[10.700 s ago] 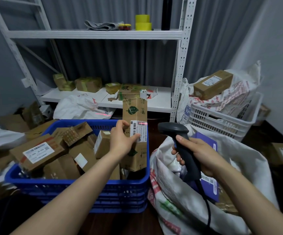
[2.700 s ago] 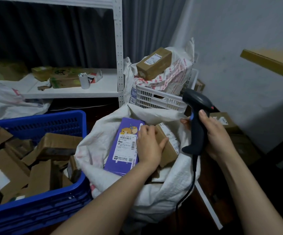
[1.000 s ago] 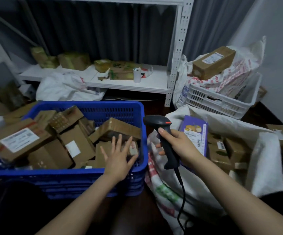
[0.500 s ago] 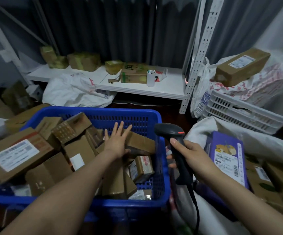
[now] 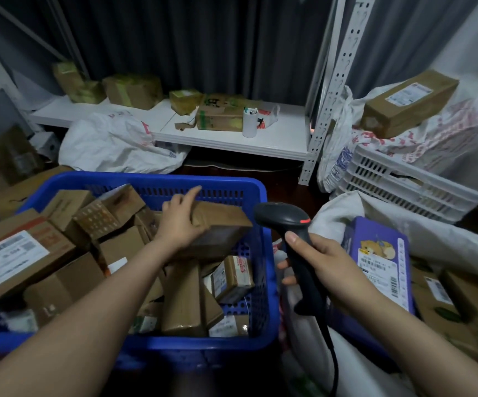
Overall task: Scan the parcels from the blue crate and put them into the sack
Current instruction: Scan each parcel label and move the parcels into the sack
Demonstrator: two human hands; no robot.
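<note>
Near left: crate (image 5: 203,343), smooth perforated blue plastic; parcel (image 5: 220,224), matt brown cardboard, as are its neighbours; label (image 5: 6,259), white paper. Centre: scanner (image 5: 297,242), matt black plastic. Near right: sack (image 5: 443,239), coarse white woven cloth; box (image 5: 375,245), glossy purple card. Far: upright (image 5: 338,81), white painted perforated metal; curtain (image 5: 203,38), dark cloth.

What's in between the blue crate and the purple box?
In the head view, the black scanner, gripped by the right hand, stands between the blue crate and the purple box, over the white sack's edge.
</note>
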